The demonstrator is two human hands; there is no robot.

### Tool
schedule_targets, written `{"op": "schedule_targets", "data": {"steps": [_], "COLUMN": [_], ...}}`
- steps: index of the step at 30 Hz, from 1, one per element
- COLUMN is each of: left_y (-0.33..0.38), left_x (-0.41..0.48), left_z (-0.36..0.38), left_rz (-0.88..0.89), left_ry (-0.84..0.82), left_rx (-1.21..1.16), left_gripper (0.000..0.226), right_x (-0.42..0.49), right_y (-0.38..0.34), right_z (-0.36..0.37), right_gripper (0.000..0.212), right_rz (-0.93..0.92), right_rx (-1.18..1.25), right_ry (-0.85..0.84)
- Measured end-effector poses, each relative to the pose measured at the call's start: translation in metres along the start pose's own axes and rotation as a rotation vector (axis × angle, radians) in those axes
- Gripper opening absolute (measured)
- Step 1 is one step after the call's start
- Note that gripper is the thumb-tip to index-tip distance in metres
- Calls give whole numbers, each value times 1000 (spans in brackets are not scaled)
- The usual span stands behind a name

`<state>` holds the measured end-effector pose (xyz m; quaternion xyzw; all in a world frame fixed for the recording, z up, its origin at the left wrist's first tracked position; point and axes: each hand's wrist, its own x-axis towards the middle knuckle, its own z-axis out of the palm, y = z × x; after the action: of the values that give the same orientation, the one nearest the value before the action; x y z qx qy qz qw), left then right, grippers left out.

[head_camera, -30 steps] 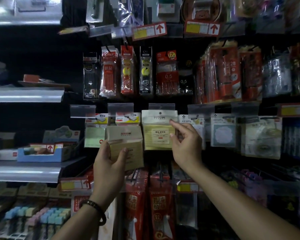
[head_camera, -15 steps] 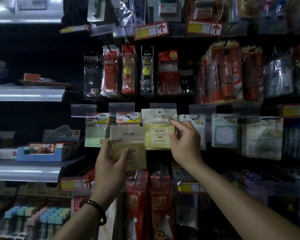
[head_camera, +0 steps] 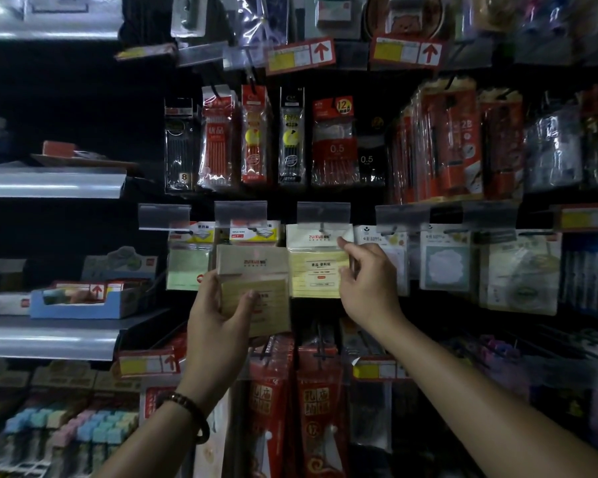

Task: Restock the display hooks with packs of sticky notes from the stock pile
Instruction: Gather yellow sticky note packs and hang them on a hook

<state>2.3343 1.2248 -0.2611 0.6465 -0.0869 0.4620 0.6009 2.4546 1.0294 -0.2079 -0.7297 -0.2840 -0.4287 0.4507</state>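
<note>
Dark display wall: right hand pinches the hung sticky-note pack; left hand grips spare packs just beside.

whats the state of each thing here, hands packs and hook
spare packs: held upright, not hung
left hand: grips the spare packs
hung pack: hanging on its hook
right hand: pinches hung pack's right edge
green pack: hanging, not held
</note>
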Motion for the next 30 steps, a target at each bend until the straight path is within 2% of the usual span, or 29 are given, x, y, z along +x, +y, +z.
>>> {"op": "schedule_targets", "data": {"steps": [4, 8, 13, 16, 19, 22, 25, 27, 30], "left_y": [-1, -2, 3, 3, 4, 5, 2, 0, -4], "left_x": [-2, -2, 0, 3, 4, 6, 7, 9, 8], "left_z": [3, 8, 18, 25, 33, 43, 51, 54, 61], "left_rz": [28, 13, -40, -97, -115, -131, -128, -70, 98], "left_ry": [-5, -27, -82, -116, -149, -183, -197, -180, -120], "left_rx": [-6, -21, -72, -112, -176, -265, -290, -214, -65], "left_gripper": [24, 21, 16, 18, 22, 25, 27, 25, 39], "right_x": [9, 15, 10, -9, -29, -36, -33, -31, -32], "right_y": [-4, -10, -6, 0, -2, -7, 0, 5, 5], "right_z": [2, 0, -8, -9, -8, -7, -2, -1, -1], "right_gripper": [54, 57, 51, 48, 55, 60, 52, 48, 48], "right_rz": [96, 110, 73, -113, -189, -165, -57, 18, -8], "right_rx": [-77, -233, -492, -287, 57, 247, 319, 387, 361], "right_ry": [-118, -210, -164, -37, -29, -76, -86, -71, 11]}}
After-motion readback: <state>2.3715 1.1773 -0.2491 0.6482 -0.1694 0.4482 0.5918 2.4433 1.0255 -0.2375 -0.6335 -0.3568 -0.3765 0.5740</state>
